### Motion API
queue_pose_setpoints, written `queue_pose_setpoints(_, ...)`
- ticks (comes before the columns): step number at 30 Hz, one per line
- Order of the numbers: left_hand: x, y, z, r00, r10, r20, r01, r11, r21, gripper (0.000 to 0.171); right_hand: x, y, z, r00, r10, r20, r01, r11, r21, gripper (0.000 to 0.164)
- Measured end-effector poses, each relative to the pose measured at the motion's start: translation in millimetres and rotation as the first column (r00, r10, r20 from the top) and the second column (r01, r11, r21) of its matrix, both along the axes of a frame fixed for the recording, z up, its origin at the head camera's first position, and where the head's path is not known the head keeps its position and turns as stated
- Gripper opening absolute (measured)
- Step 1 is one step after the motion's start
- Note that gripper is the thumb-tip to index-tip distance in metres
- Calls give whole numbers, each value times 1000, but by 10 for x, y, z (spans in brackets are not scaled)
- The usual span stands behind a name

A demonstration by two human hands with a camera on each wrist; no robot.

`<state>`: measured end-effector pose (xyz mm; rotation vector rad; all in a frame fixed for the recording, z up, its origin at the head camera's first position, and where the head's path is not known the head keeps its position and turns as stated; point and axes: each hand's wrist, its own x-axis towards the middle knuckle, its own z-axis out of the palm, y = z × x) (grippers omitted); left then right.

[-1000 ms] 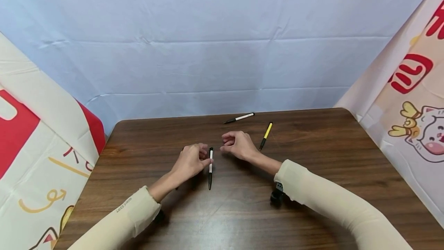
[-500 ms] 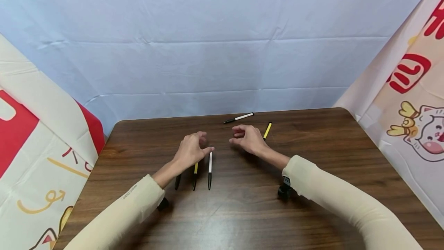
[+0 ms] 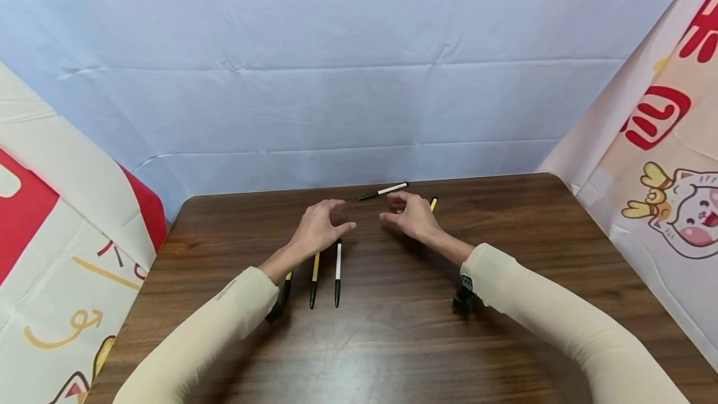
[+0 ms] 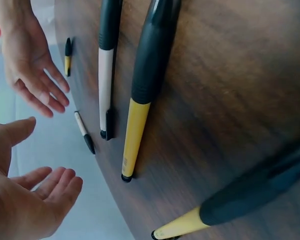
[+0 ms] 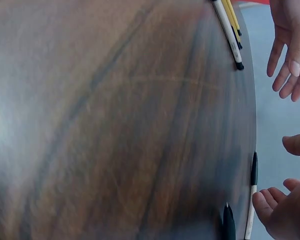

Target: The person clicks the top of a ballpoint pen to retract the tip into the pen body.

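Observation:
My left hand (image 3: 321,227) hovers past the top of a white-and-black pen (image 3: 338,270), fingers loosely bent and holding nothing. Left of that pen lies a yellow-and-black pen (image 3: 315,279). A second yellow-and-black pen (image 4: 190,225) lies partly hidden under my left wrist in the head view. My right hand (image 3: 416,217) is in the air near the far edge, also holding nothing. Just beyond its fingers, another white-and-black pen (image 3: 387,190) lies slanted. One more yellow pen (image 3: 434,203) is mostly covered by the right hand in the head view.
All the pens lie on a dark wood-grain table (image 3: 392,341). A pale blue cloth (image 3: 359,105) hangs behind its far edge. Printed cloths (image 3: 667,161) hang at both sides.
The left hand has left the nearer white-and-black pen and moved forward, uncovering the yellow-and-black pens beside it. My right hand has moved forward and right, over the far yellow pen.

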<state>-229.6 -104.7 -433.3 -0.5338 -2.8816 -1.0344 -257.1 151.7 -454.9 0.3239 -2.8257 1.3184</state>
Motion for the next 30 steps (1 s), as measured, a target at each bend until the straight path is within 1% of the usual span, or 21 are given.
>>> queue_pose_setpoints(4,-95,40,-5,1000,-12,-8,12,1000,20,61,-68,34,11,1000,-24,-8,24,999,25,59)
queue_pose_setpoints(8,-187,56,-16,1000,-31,-2,31,999,21,62,-134,64,14,999,-37,-18,37,999,35,59)
queue_pose_setpoints(14,-328,94,-54,999,-40,5,40,999,-6,66,-224,107,18,999,-46,2,46,998,44,66)
queue_pose_setpoints(20,-472,189,-67,999,-46,1,46,999,-25,64,-316,158,2,998,-59,17,58,997,52,70)
queue_pose_setpoints(26,-568,268,-54,997,-61,41,64,996,-63,62,-397,194,-23,998,-47,31,45,997,65,74)
queue_pose_setpoints(30,-633,313,-40,997,-66,40,70,993,-100,57,-449,223,-23,998,-44,41,41,997,68,76)
